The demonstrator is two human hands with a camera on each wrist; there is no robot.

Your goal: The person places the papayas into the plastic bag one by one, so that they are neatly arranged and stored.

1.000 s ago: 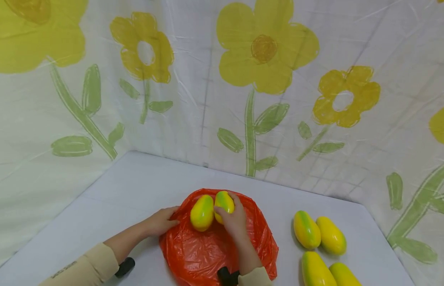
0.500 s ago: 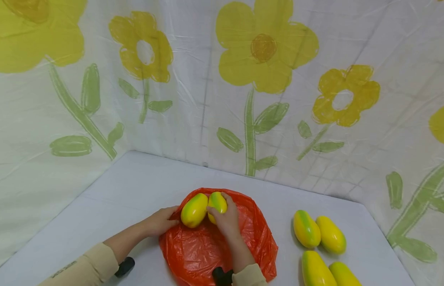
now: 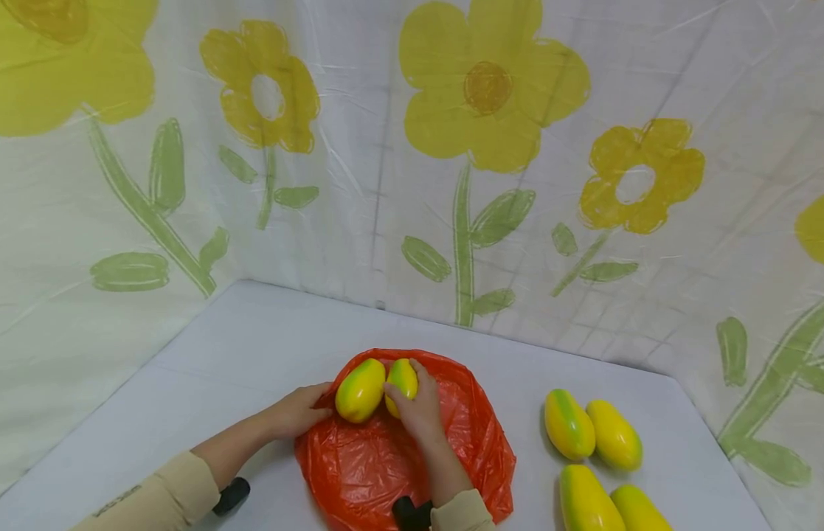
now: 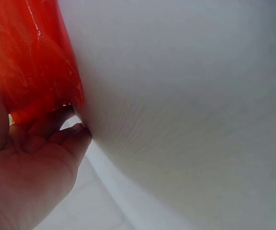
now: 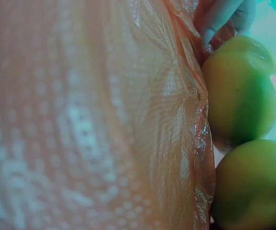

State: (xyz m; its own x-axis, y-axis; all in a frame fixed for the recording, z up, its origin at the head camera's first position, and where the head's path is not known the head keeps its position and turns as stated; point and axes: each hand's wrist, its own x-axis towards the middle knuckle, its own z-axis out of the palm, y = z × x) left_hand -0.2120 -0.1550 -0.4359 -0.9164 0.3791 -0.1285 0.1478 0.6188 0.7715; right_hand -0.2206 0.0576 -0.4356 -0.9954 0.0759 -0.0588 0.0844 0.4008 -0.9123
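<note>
A red plastic bag (image 3: 378, 472) lies spread wide on the table, two yellow-green mangoes at its far side. The left mango (image 3: 361, 391) rests in the bag untouched by the right hand. Around the other mango (image 3: 403, 383) the right hand (image 3: 421, 409) curls its thumb and fingers. At the bag's left rim the left hand (image 3: 293, 414) pinches the plastic; in the left wrist view this hand (image 4: 37, 158) has its thumb and fingers about the red edge (image 4: 37, 62). Both mangoes, upper (image 5: 243, 91) and lower (image 5: 255, 187), show in the right wrist view beside the bag's film (image 5: 128, 96).
To the right of the bag, several mangoes lie on the white table (image 3: 252, 332): two farther back (image 3: 569, 425), (image 3: 614, 435) as a pair, and two nearer, one (image 3: 587, 501) beside another (image 3: 640, 510). A flowered curtain (image 3: 358, 221) hangs behind the table.
The right hand and its mango have moved a little to the left inside the bag. The other mango has shifted left and tilted. The left hand stays at the rim.
</note>
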